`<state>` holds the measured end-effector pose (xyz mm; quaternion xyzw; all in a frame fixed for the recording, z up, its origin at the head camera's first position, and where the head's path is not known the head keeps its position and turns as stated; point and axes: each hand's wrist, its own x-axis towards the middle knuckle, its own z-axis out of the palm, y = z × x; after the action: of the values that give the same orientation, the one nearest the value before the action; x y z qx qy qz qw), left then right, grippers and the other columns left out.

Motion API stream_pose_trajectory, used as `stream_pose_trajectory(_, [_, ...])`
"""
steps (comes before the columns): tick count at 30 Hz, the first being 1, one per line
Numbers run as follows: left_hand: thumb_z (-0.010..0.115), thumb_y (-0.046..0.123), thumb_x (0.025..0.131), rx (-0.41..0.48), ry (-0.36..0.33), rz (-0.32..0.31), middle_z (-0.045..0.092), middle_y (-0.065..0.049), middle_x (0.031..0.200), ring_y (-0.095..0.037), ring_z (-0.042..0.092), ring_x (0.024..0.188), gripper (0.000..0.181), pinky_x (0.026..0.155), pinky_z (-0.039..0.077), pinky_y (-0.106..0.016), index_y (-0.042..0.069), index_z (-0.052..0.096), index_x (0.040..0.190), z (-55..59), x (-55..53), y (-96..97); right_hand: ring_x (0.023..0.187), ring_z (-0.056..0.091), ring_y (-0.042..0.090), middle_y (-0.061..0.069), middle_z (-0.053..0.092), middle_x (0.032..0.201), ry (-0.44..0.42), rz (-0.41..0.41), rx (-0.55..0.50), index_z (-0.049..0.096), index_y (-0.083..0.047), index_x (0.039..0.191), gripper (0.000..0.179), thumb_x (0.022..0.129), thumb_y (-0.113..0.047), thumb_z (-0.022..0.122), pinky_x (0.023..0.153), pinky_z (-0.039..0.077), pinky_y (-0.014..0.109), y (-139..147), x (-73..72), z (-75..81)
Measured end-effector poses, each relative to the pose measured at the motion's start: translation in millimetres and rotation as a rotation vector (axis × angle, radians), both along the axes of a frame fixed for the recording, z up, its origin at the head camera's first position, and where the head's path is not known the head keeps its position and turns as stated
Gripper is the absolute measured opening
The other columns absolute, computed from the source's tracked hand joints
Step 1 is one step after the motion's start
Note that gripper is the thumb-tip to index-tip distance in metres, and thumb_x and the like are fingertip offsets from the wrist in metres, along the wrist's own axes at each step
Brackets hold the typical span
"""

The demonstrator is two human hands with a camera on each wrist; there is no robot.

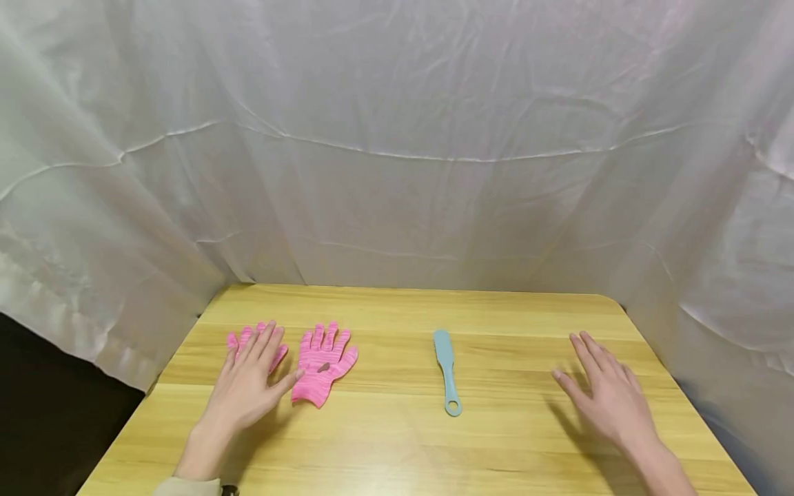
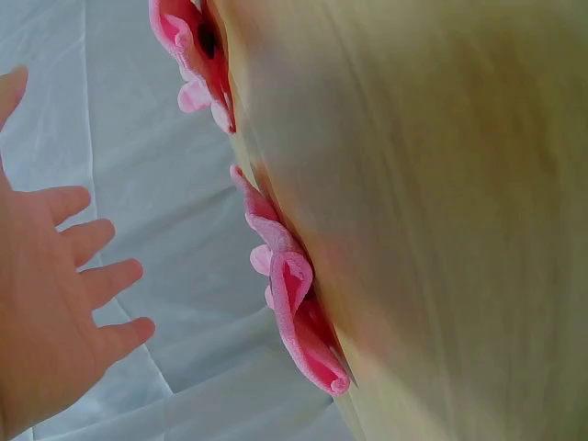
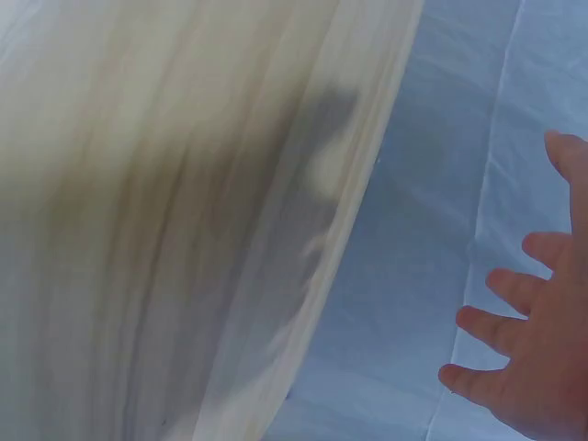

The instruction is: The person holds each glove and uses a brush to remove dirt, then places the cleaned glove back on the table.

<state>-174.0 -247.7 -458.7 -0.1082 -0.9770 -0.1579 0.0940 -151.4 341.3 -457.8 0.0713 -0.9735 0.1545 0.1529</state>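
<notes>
My left hand (image 1: 248, 393) hovers over the left part of the table, fingers straight and spread, holding nothing. It overlaps a pink knit glove (image 1: 278, 355) in the head view and hides most of it. Just right of that hand lies a second pink glove (image 1: 324, 365), palm area marked with a small dark patch. The left wrist view shows one glove (image 2: 294, 312) with its cuff gaping. My right hand (image 1: 611, 399), fingers extended and empty, hangs above the right side, casting a shadow. Between the hands rests a light blue spatula-like tool (image 1: 446, 365) with a hole in its handle end.
The wooden table (image 1: 397, 448) has rounded far corners. Pale fabric curtain (image 1: 397, 207) rises behind its back edge and along both sides. A dark gap (image 1: 56, 413) shows past the table's left edge.
</notes>
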Motion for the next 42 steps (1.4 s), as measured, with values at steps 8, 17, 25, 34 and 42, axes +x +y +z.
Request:
stream_pose_trajectory(8, [0.063,0.049,0.099,0.044,0.093,-0.014,0.034,-0.020,0.165,-0.046,0.036,0.147,0.081,0.117,0.026,-0.071,0.003,0.036,0.159,-1.2,-2.9,2.1,0.133,0.045,0.057,0.027,0.042,0.158,0.097,0.041,-0.061,0.034,-0.009,0.162,0.076,0.101,-0.042,0.066,0.103,0.036,0.076,-19.7,-6.2,8.1])
stream_pose_trajectory(17, [0.064,0.043,0.101,0.139,0.200,-0.014,0.056,-0.019,0.148,-0.043,0.054,0.132,0.064,0.104,0.045,-0.067,0.005,0.050,0.151,-4.8,-3.7,4.4,0.126,0.056,0.052,0.028,0.053,0.148,0.090,0.128,-0.053,0.042,-0.004,0.156,0.071,0.100,-0.038,0.069,0.095,0.050,0.070,-57.7,-10.0,5.3])
stream_pose_trajectory(25, [0.067,0.031,0.101,0.134,0.160,-0.071,0.057,-0.023,0.145,-0.045,0.060,0.124,0.058,0.097,0.051,-0.066,0.004,0.051,0.149,-5.4,-6.8,5.7,0.124,0.060,0.047,0.024,0.056,0.147,0.052,0.212,-0.033,0.043,-0.007,0.156,0.072,0.098,-0.038,0.071,0.094,0.055,0.064,-91.8,-17.6,-0.2])
stream_pose_trajectory(34, [0.072,0.023,0.098,0.071,0.083,-0.128,0.059,-0.023,0.144,-0.047,0.055,0.132,0.057,0.102,0.051,-0.064,0.003,0.053,0.148,-8.4,-17.8,10.0,0.128,0.059,0.045,0.023,0.056,0.148,-0.045,0.297,0.034,0.043,-0.007,0.157,0.074,0.096,-0.038,0.074,0.100,0.053,0.061,-120.5,-28.1,-7.3])
stream_pose_trajectory(42, [0.078,0.025,0.094,0.039,-0.021,-0.130,0.066,-0.017,0.126,-0.031,0.068,0.101,0.066,0.082,0.061,-0.049,0.001,0.052,0.149,-14.2,-25.0,12.2,0.128,0.058,0.044,0.023,0.055,0.147,-0.200,0.323,0.053,0.041,-0.012,0.159,0.075,0.098,-0.044,0.070,0.095,0.056,0.062,-139.1,-37.2,-13.7])
